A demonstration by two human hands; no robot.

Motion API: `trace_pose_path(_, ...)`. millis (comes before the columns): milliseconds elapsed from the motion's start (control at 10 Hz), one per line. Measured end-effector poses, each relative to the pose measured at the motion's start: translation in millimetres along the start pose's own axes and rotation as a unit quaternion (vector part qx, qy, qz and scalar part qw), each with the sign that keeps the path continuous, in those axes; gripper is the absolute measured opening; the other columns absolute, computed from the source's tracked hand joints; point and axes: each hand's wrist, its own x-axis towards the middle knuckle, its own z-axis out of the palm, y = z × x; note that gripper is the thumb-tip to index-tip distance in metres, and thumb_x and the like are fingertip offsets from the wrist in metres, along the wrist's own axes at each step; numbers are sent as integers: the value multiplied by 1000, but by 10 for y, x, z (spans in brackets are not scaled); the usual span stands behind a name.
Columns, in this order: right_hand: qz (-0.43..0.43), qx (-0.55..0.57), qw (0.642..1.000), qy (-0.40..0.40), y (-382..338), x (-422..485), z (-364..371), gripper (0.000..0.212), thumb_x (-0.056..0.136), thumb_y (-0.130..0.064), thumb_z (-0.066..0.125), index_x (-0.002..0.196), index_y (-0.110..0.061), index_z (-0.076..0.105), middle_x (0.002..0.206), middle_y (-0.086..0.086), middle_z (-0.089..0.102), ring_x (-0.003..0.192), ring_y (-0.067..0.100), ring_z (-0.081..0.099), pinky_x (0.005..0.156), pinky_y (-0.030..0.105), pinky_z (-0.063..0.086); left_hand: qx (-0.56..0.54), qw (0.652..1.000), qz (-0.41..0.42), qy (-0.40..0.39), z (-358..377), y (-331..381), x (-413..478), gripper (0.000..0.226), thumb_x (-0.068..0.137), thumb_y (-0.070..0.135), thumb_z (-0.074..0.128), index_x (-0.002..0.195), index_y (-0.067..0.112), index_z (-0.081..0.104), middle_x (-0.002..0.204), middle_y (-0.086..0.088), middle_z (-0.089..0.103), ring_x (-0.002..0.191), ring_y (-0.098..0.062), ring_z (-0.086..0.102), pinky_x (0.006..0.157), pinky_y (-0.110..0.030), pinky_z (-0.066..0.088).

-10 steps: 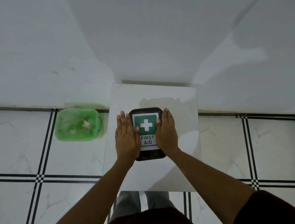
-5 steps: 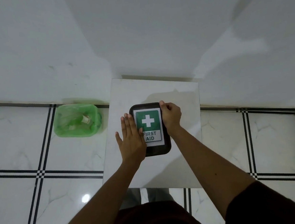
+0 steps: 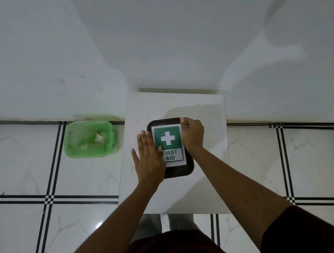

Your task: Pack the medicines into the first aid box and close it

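First aid box (image 3: 171,148) sits lidded on the small white table (image 3: 210,182), left hand (image 3: 149,157) flat with fingers together, right hand (image 3: 192,135) curled on its far corner, seemingly pressing the lid shut; next, check the seal.

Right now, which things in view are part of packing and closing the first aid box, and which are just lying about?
Part of the job:
first aid box, lid on
left hand, flat on its left side
right hand, curled over its far right corner
small table under the box

Just lying about:
green bin on the floor, left of the table
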Motion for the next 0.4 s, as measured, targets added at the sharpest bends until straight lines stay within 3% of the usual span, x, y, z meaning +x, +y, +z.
trace_pose_path(100, -65, -124, 990, -15, 97, -283, -10, 52, 101, -36, 27, 142, -4, 32, 148, 17, 36, 140, 31, 28, 115, 42, 24, -1, 1000, 22, 11, -98, -45, 8, 58, 100, 38, 14, 149, 14, -4, 160, -8, -5, 146, -20, -10, 120, -46, 4)
trace_pose_path(200, -127, -208, 969, -46, 237, -534, -90, 63, 97, -41, 10, 146, -4, 17, 156, 16, 21, 146, 30, 12, 119, 45, 7, -5, 999, 42, 7, -224, -71, -21, 60, 99, 40, 14, 150, 12, 0, 160, -8, -3, 147, -20, -8, 120, -46, 6)
trace_pose_path(400, -249, -206, 946, 10, -406, -260, -532, 59, 98, -36, 11, 146, -3, 21, 156, 16, 20, 146, 29, 9, 120, 48, 8, -27, 989, 112, 93, -831, 159, 222, 58, 100, 37, 18, 150, 9, 4, 160, -9, 2, 147, -19, -4, 120, -45, 8)
